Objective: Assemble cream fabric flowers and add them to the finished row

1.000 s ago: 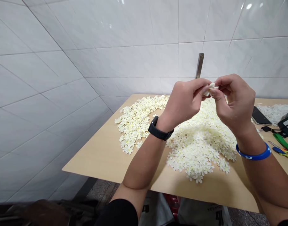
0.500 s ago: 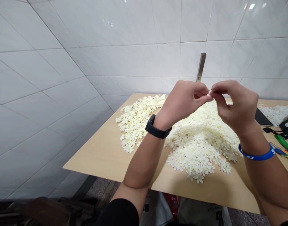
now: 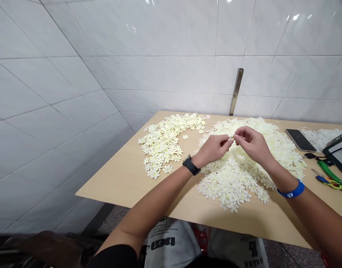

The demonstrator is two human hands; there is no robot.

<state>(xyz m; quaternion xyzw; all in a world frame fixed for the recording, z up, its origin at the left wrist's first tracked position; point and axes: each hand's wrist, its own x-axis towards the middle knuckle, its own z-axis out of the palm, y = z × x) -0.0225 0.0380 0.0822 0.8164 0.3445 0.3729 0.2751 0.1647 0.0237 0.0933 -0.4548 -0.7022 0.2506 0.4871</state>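
Observation:
My left hand and my right hand meet over the big heap of cream fabric flower petals on the tan table. Both pinch one small cream flower piece between thumb and fingertips. A black watch sits on my left wrist, a blue band on my right. A flatter spread of yellow-centred flowers lies to the left of my hands.
A dark phone lies at the right, beyond it another white petal pile. A black device, green and colourful-handled tools sit at the right edge. A metal bracket hangs on the tiled wall. Bags stand under the table.
Both hands have stretched forward and down from near my face to just above the big heap, still pinching the small flower piece together.

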